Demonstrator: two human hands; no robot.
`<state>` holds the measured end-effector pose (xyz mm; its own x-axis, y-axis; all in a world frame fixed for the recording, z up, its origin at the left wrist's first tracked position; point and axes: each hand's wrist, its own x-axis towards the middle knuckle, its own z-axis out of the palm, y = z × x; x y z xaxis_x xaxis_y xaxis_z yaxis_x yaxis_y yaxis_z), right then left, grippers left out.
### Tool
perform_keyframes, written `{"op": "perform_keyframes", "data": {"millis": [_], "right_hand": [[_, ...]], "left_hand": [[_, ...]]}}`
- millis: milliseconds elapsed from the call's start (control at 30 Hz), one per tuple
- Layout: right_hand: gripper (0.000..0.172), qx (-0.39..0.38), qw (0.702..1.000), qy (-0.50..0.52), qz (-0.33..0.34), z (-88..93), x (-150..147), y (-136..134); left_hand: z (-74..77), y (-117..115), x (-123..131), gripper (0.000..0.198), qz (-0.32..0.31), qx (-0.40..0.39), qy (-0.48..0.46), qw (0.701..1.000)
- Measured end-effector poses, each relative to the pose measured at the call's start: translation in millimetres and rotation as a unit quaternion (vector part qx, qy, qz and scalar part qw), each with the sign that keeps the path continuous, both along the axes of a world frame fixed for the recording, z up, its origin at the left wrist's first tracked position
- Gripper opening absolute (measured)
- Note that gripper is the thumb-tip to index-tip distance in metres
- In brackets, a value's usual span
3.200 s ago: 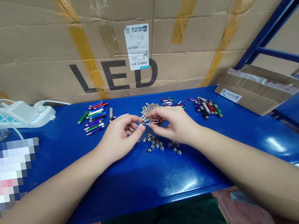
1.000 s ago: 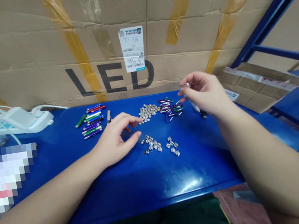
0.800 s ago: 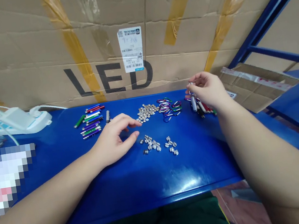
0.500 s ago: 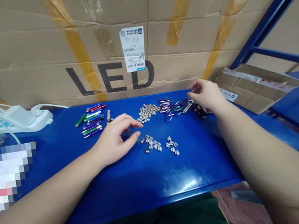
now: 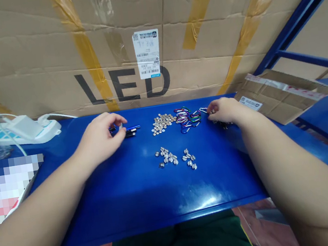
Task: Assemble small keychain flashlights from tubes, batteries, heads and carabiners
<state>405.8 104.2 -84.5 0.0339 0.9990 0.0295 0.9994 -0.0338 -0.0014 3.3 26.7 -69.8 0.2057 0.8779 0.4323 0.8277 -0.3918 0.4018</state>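
Left hand [image 5: 100,138]: its grip looks narrow, thumb and forefinger nearly meeting; a pale bit shows between them, but I cannot tell whether it is pinched there or lies behind.
Blue tube [image 5: 134,127]: on the bench [image 5: 126,198], just right of the left grip's fingertips; far nearer this hand than the other.
Blue tube's long axis: roughly left to right, its visible end pointing away from the left grip; the other end is hidden by the fingers.
Dark tubes [image 5: 130,135]: just beside the blue one, on the person's side of it, lying much the same way, also right of the left grip.
Right hand [image 5: 226,110]: fingers curled downward at the far right group; whether its grip is closed on anything, I cannot tell.
Silver clip [image 5: 203,110]: just left of the right grip's fingertips, its loop pointing left, long axis roughly sideways; what it joins is hidden beneath the fingers.
Coloured clips [image 5: 185,119]: farther left of the right grip, past the silver one, pointing various ways.
Button cells [image 5: 162,123]: between the two grips, nearer the left.
Metal caps [image 5: 167,155]: between the grips too, closer to the person.
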Motion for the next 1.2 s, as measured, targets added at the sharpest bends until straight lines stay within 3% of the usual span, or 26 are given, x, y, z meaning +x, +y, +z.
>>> {"op": "perform_keyframes", "data": {"millis": [100,200,300,500,667,800,867,967,1000,1067,1133,1200], "right_hand": [[0.026,-0.013,0.999,0.031,-0.015,1.9,2.6,-1.0],[0.018,-0.009,0.998,0.057,-0.037,10.6,-3.5,-7.9],[0.017,0.029,0.995,0.083,-0.040,22.0,-19.0,-20.7],[0.011,0.004,0.992,0.130,-0.003,32.1,-47.9,-44.2],[0.007,0.019,0.991,0.133,-0.009,37.3,-36.1,-42.3],[0.010,0.019,0.991,0.118,-0.063,43.7,-17.8,-36.8],[0.011,0.042,0.988,0.129,-0.076,43.9,-15.9,-36.4],[0.009,0.086,0.978,0.190,0.002,37.4,-27.2,-39.8],[0.009,0.086,0.970,0.222,0.056,33.6,-34.1,-42.1],[0.010,0.069,0.937,0.289,0.183,24.3,-50.2,-47.5],[0.012,0.063,0.900,0.316,0.292,14.1,-66.3,-52.5],[0.013,0.069,0.879,0.302,0.362,4.2,-80.1,-55.1]], "left_hand": [[10.2,8.4,-27.2,0.014,0.041,-0.133,-0.013,0.990],[15.1,10.8,-47.9,0.015,-0.006,-0.201,0.075,0.977],[12.0,11.2,-57.9,0.023,0.003,-0.195,0.111,0.974],[-1.1,15.1,-58.6,0.015,0.036,-0.178,0.185,0.966],[-2.7,12.1,-51.8,0.022,0.045,-0.170,0.255,0.951],[9.9,4.8,-40.2,0.021,0.087,-0.189,0.265,0.942],[15.8,1.0,-31.7,0.023,0.093,-0.151,0.231,0.957],[14.0,-4.7,-12.4,0.023,0.004,-0.141,0.046,0.989],[10.5,-6.9,-4.2,0.027,-0.039,-0.166,-0.047,0.984],[1.8,-11.8,13.4,0.038,-0.107,-0.240,-0.196,0.945],[-5.2,-16.7,28.6,0.038,-0.152,-0.272,-0.238,0.920],[-8.9,-19.6,37.6,0.037,-0.170,-0.263,-0.216,0.925]]}}
